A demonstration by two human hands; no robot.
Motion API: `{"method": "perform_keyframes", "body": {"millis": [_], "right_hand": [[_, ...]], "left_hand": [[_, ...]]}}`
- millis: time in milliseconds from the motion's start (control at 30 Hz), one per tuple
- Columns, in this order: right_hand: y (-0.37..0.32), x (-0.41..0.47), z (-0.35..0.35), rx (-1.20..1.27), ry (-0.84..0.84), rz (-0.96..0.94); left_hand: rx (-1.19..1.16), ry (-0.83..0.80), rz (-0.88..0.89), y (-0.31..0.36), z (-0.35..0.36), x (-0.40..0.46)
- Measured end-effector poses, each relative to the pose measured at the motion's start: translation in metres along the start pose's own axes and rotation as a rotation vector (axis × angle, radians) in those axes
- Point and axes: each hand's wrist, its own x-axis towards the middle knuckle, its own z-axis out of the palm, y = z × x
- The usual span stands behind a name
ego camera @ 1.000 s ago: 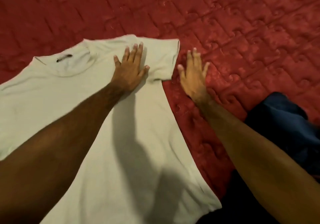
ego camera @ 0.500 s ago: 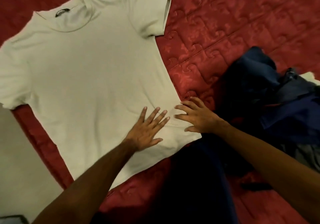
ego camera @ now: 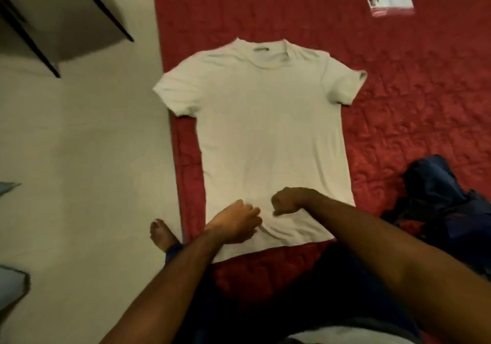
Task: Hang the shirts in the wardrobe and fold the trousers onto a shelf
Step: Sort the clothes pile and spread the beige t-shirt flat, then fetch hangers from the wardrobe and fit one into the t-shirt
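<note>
A white T-shirt [ego camera: 268, 131] lies flat, front up, on the red quilted bed cover [ego camera: 411, 104], collar away from me. My left hand [ego camera: 235, 224] rests on the lower left of the shirt near the hem, fingers curled into the cloth, with small creases running from it. Just to the right, my right hand [ego camera: 291, 200] is curled like a fist on the same lower part, thumb and finger pinched down on the fabric. A heap of dark blue clothes [ego camera: 441, 200] lies at the right edge of the bed.
The bed's left edge runs along a pale floor [ego camera: 79, 157], where my bare foot [ego camera: 162, 234] stands. Dark furniture legs [ego camera: 32, 43] stand at top left. A flat plastic-wrapped packet [ego camera: 388, 0] lies on the cover at top right. Dark cloth [ego camera: 265, 298] lies below the hem.
My hands slid from the shirt's shoulder and sleeve down to its hem and went from flat, spread fingers to curled. The view pulled back, showing the whole shirt and the floor.
</note>
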Motion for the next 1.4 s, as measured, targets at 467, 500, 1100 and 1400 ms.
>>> {"method": "perform_keyframes", "body": {"millis": [467,500,1100,1400], "right_hand": [[-0.204,-0.091,-0.215,-0.038,1.110,0.051],[-0.209,-0.093,-0.229,-0.018,1.128,0.040],[-0.245,-0.164,-0.557,-0.048,1.468,0.007],[-0.270,-0.142,-0.780,-0.160,1.527,-0.059]], "left_hand": [[0.095,0.461,-0.686,-0.191,-0.207,-0.202],[0.115,0.470,-0.684,-0.203,-0.223,-0.205],[0.381,0.590,-0.825,-0.412,-0.462,-0.269],[0.409,0.658,-0.916,-0.597,-0.561,-0.297]]}}
